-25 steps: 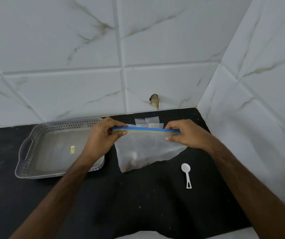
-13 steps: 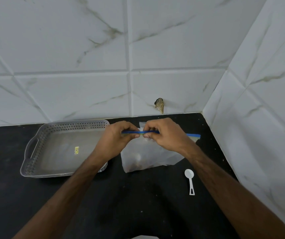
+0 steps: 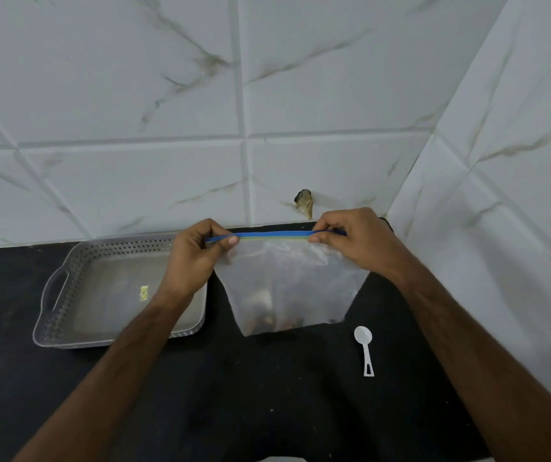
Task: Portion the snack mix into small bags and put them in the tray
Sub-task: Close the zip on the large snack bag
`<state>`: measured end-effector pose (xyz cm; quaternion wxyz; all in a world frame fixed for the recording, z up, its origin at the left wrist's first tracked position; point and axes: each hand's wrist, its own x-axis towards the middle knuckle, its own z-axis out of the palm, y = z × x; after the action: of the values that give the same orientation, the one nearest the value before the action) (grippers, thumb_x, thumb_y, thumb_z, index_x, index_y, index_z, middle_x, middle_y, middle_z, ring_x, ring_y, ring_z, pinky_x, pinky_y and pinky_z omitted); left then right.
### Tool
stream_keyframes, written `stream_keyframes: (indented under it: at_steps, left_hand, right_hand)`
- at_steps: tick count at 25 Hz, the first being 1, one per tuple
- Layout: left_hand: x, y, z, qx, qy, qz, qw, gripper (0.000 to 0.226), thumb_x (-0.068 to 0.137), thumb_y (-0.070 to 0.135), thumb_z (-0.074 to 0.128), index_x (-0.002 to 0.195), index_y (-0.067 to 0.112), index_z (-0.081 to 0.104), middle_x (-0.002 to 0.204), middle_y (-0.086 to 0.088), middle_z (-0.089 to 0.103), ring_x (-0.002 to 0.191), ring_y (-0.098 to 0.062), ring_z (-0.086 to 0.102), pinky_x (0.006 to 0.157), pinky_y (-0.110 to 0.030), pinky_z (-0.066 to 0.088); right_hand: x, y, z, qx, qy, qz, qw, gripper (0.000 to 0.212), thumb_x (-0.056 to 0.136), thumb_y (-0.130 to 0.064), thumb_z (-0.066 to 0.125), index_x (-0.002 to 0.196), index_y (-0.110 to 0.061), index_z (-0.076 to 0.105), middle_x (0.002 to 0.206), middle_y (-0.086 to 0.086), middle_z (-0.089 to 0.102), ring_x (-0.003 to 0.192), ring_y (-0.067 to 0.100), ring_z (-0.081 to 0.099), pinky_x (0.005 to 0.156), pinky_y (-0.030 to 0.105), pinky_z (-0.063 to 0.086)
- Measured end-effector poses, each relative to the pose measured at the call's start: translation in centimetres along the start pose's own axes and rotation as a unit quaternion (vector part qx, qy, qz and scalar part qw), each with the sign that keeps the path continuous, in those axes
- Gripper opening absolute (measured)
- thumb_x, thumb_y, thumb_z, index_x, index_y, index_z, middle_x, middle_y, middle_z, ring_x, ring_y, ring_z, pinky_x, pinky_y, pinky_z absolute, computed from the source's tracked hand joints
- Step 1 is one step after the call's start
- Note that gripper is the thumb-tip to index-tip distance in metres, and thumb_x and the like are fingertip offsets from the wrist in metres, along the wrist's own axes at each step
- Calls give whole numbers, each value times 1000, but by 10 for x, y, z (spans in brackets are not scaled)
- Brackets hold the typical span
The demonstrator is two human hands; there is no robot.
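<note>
A perforated grey tray (image 3: 67,295) sits at the left on the black table (image 3: 234,395), partly hidden by the left forearm. The left hand (image 3: 194,258) and right hand (image 3: 357,241) pinch opposite ends of the blue zip strip of a clear zip bag (image 3: 290,288) with snack mix at its bottom. A white plastic spoon (image 3: 365,348) lies to the right.

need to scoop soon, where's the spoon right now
In the head view the spoon lies on the black counter at the right, in front of the bag's right corner and under the right forearm, untouched by either hand.

Both forearms reach forward, hands level and apart. The left grip (image 3: 197,258) and the right grip (image 3: 350,243) each pinch between thumb and curled fingers.
</note>
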<state>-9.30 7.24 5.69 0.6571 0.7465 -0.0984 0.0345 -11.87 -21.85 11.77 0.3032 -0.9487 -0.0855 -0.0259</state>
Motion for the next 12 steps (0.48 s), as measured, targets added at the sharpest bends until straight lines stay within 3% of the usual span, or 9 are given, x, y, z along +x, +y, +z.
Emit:
stream_keyframes:
  at_steps: [3, 6, 12]
  left_hand:
    - [4, 1, -5, -26, 29, -11, 999, 21, 84, 7, 79, 71, 17, 67, 63, 4, 67, 56, -11, 60, 59, -25, 52]
    - [3, 0, -2, -31, 29, -23, 999, 16, 84, 3, 76, 74, 8, 65, 62, 6, 68, 57, -8, 62, 60, -20, 52]
    - [-1, 3, 2, -87, 31, -3, 996, 10, 89, 0, 70, 83, 8, 68, 68, 6, 71, 66, -6, 66, 68, -17, 52]
  right_hand:
    - [-2, 16, -11, 55, -10, 13, 998, 4, 84, -31, 79, 85, -32, 75, 79, -13, 72, 74, 7, 67, 74, 35, 55]
    - [-6, 24, -16, 70, -12, 21, 997, 6, 86, -21, 77, 88, -27, 75, 83, -8, 74, 79, 7, 67, 75, 29, 55]
    - [-9, 24, -18, 60, -1, 20, 998, 6, 87, -24, 76, 85, -27, 72, 81, -13, 74, 80, 9, 70, 82, 40, 58]
